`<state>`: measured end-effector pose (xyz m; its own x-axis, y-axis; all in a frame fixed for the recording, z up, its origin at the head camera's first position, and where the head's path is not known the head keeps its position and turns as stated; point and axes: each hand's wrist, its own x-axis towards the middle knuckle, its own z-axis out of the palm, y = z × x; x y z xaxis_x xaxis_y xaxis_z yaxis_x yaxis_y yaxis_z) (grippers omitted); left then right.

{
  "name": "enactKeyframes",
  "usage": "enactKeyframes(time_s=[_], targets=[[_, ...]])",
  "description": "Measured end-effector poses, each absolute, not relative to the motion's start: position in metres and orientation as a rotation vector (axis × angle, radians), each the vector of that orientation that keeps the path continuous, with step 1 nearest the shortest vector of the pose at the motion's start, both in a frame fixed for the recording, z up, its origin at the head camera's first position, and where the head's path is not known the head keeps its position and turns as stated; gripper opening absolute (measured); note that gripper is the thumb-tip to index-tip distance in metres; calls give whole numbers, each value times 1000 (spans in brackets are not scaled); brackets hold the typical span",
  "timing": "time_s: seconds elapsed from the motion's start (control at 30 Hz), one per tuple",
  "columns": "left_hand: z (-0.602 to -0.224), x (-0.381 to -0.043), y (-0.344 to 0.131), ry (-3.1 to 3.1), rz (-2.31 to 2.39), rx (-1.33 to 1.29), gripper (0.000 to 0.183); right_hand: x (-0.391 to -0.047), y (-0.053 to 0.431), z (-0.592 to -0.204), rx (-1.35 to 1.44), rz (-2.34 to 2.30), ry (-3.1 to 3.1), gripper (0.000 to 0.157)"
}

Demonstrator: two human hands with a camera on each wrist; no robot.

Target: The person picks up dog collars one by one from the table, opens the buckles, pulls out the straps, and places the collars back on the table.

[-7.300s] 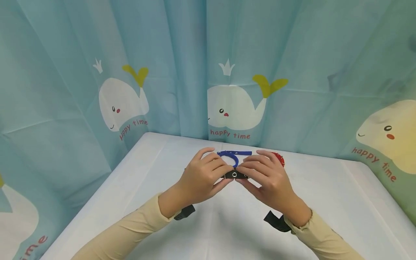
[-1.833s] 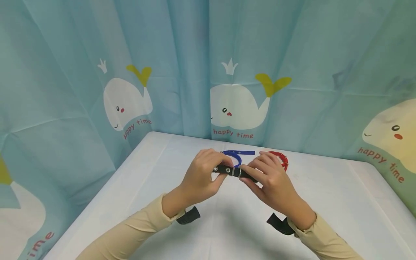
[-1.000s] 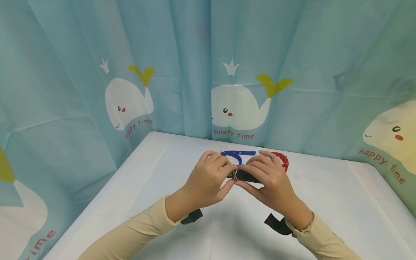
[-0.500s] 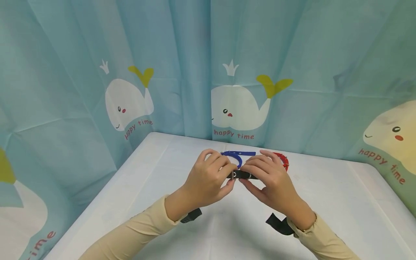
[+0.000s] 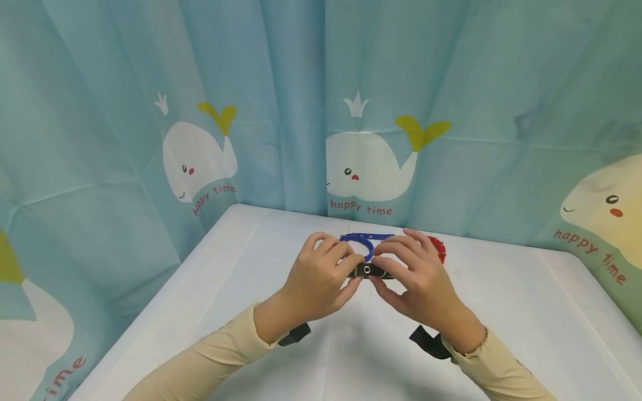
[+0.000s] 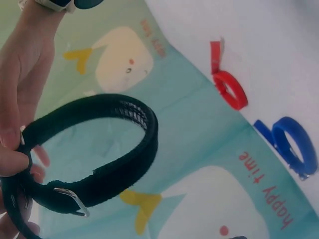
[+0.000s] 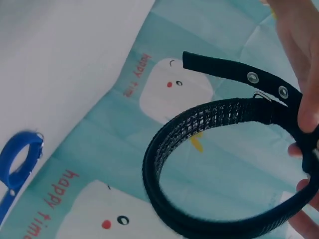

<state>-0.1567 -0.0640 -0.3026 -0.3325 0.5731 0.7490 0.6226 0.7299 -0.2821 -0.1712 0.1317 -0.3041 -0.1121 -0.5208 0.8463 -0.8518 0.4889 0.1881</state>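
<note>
Both hands pinch a black collar [image 5: 367, 269] between thumbs and fingertips, in front of the chest and over the table. My left hand [image 5: 313, 278] holds the collar's left part by the metal buckle, largely covered by fingers. At its right part, my right hand [image 5: 418, 278] grips near a metal D-ring. Between the hands one metal eyelet shows. From the left wrist view, the collar [image 6: 124, 172] is bent into a loop with the D-ring [image 6: 75, 201] on its outside. In the right wrist view, the strap's free end [image 7: 214, 65] sticks out, with two eyelets on it.
A blue collar [image 5: 371, 245], looped with a straight tail, lies on the white table [image 5: 501, 301] just beyond the hands. Beside it a red studded collar [image 5: 440, 249] is partly hidden by the right hand. A light blue whale-print curtain [image 5: 281, 111] surrounds the table's far sides.
Hands stay on the black collar. At 1.8 s ago the left hand was farther left, showing more strap; since then hands have drawn together. The collar has turned, and an eyelet now faces up.
</note>
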Motion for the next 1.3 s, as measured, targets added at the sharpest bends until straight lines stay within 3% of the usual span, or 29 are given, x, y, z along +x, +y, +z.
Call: enactKeyframes(time_s=[1.3], targets=[[-306, -163, -67, -1952, -78, -957, 13, -174, 132, -304, 1173, 279, -1736, 30]])
